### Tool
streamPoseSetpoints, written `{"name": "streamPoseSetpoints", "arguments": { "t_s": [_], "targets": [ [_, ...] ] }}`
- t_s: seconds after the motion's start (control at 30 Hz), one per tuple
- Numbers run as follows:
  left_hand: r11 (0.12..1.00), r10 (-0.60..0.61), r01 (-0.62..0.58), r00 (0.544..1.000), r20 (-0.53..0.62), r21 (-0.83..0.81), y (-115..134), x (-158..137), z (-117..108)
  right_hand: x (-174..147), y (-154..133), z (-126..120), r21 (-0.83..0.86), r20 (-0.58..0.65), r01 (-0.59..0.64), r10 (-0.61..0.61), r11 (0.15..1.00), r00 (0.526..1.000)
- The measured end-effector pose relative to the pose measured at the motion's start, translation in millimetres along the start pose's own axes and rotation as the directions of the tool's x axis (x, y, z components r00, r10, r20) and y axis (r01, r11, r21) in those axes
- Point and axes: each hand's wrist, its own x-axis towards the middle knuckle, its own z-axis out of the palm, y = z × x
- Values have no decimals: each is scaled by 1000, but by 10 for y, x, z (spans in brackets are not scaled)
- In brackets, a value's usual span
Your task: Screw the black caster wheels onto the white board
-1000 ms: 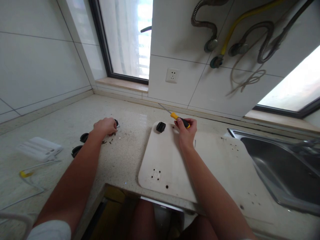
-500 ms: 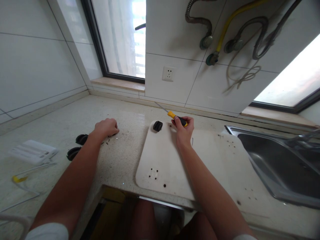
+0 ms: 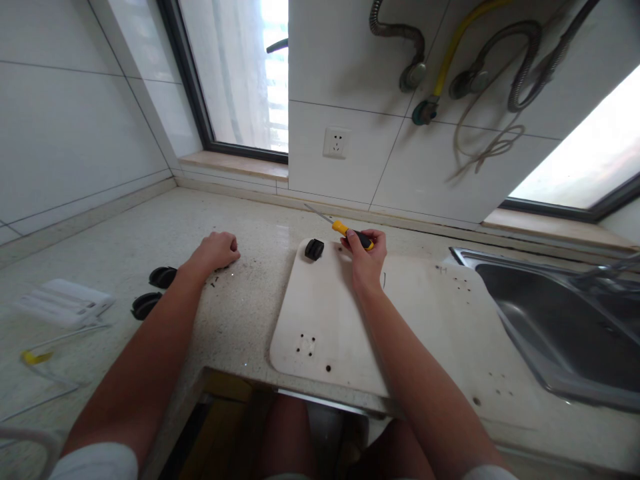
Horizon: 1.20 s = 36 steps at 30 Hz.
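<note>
Nearby, a white cable [image 3: 40, 403] with a yellow tag [image 3: 36, 358] trails over the left part of the counter [image 3: 240, 313]. A white board [image 3: 330, 313] with rounded corners lies flat along the counter's front edge; its near-left corner carries 4 small holes and 1 larger hole to their right. Beyond the board's right edge sits a steel sink [image 3: 537, 327].

Farther in on the left, 2 rounded black pieces [image 3: 146, 306] lie beside the left forearm, with a white plastic case [image 3: 65, 303] left of them. A few small dark screws [image 3: 215, 281] are scattered just nearer than the left hand [image 3: 217, 250], whose fingers are curled in; whether they pinch anything, I cannot tell.

At the board's far-left corner stands 1 black caster [image 3: 315, 250]. Just right of it, the right hand [image 3: 369, 257] grasps a screwdriver [image 3: 340, 228] by its yellow-and-black handle, the shaft angled toward the counter's back edge. Past that edge, the tiled wall bears a socket [image 3: 337, 143] and a yellow hose [image 3: 445, 57].
</note>
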Motion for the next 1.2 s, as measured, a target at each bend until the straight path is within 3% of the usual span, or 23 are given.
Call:
{"name": "streamPoseSetpoints", "arguments": {
  "t_s": [0.33, 0.67, 0.8, 0.87, 0.93, 1.0, 1.07, 1.13, 1.2],
  "targets": [
    [999, -39, 40, 999, 27, -25, -112, 6, -18, -15, -28, 10, 6, -2, -6, 6, 1000, 1000],
    [994, -61, 63, 998, 16, -86, 1, -57, 51, -17, -22, 6, 5, 4, -12, 12, 1000, 1000],
    [986, -40, 34, 999, -30, -161, 59, -85, -59, -11, -35, 3, 20, 11, -13, 13, 1000, 1000],
    [956, 3, -22, 998, -67, -291, 133, -113, -155, -21, -61, 1, 39, 38, -24, 22, 999, 999],
    [810, 56, -122, 990, -132, -574, 245, -166, -264, -42, -98, 1, 57, 87, -41, 36, 998, 996],
    [512, 75, -216, 975, -207, -831, 384, -240, -366, -71, -136, 5, 68, 146, -62, 52, 996, 988],
    [285, 72, -242, 970, -231, -927, 521, -315, -443, -98, -167, 9, 74, 195, -80, 64, 994, 979],
    [185, 79, -227, 973, -216, -956, 629, -372, -487, -115, -187, 13, 78, 223, -90, 71, 993, 972],
    [140, 89, -214, 975, -203, -967, 698, -403, -501, -121, -196, 13, 78, 237, -96, 75, 992, 969]
  ]
}}
